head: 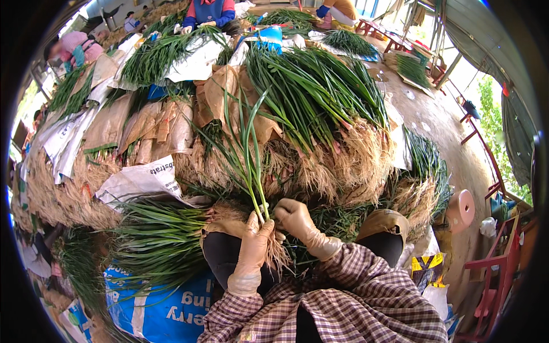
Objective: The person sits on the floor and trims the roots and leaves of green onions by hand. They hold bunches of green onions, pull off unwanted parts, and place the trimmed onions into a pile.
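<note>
My left hand [250,246], in a pale glove, grips a few green onion plants [256,184] at the base of their stems. Their long leaves point up and away from me. Thin roots [276,253] hang below the fingers, over my lap. Just right of the stems is my right hand [300,223], gloved too, with its fingers curled; whether it pinches anything is hidden. To the left, a bunch of green onions [167,240] lies with its roots by my knee. Loose green leaves [339,223] lie between my knees.
Ahead, a large pile of green onions [317,98] has its tangled roots [360,158] towards me. Brown paper [218,92] and a white printed sack [143,180] cover parts of the heap. A blue sack [158,304] lies at left. Several other people work beyond. Red metal frames [493,266] stand at right.
</note>
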The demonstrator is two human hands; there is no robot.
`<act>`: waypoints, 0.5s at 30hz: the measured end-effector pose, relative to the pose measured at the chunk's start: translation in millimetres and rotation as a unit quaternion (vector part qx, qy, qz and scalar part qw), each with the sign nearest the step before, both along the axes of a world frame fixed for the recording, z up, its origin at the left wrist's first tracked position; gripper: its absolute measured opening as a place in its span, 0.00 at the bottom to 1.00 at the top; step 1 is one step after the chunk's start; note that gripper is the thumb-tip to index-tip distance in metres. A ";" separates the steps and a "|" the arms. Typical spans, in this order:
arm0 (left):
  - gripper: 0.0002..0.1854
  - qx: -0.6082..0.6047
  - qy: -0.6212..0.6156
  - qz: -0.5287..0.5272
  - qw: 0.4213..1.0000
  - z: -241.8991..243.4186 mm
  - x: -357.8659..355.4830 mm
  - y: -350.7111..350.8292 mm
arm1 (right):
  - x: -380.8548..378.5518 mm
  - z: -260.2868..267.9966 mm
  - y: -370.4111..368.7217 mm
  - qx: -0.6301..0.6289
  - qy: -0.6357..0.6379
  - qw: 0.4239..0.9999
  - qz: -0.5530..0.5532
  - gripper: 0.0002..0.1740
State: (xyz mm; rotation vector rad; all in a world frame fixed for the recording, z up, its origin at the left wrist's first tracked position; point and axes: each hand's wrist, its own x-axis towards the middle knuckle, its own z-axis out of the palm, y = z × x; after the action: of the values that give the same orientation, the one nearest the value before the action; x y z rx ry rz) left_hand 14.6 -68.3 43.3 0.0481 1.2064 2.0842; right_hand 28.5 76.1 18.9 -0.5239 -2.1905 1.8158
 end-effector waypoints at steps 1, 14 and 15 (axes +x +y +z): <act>0.22 -0.002 0.004 -0.009 1.000 3.7 0.1 -2.9 | -3.7 -4.6 -2.4 -0.094 -0.017 0.994 -0.053 0.09; 0.19 0.236 -0.174 -0.097 0.951 5.9 14.9 -17.5 | -9.6 30.0 7.7 -0.358 0.012 0.890 0.281 0.30; 0.20 0.221 -0.187 -0.084 0.953 11.4 15.8 -17.2 | -12.3 26.4 8.0 -0.324 0.009 0.900 0.291 0.28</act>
State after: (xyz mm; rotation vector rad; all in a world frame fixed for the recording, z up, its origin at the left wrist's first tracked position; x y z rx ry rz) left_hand 30.4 -85.4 54.6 -0.0351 0.4815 2.0543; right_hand 16.2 84.1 45.3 0.0760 -1.7921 2.8684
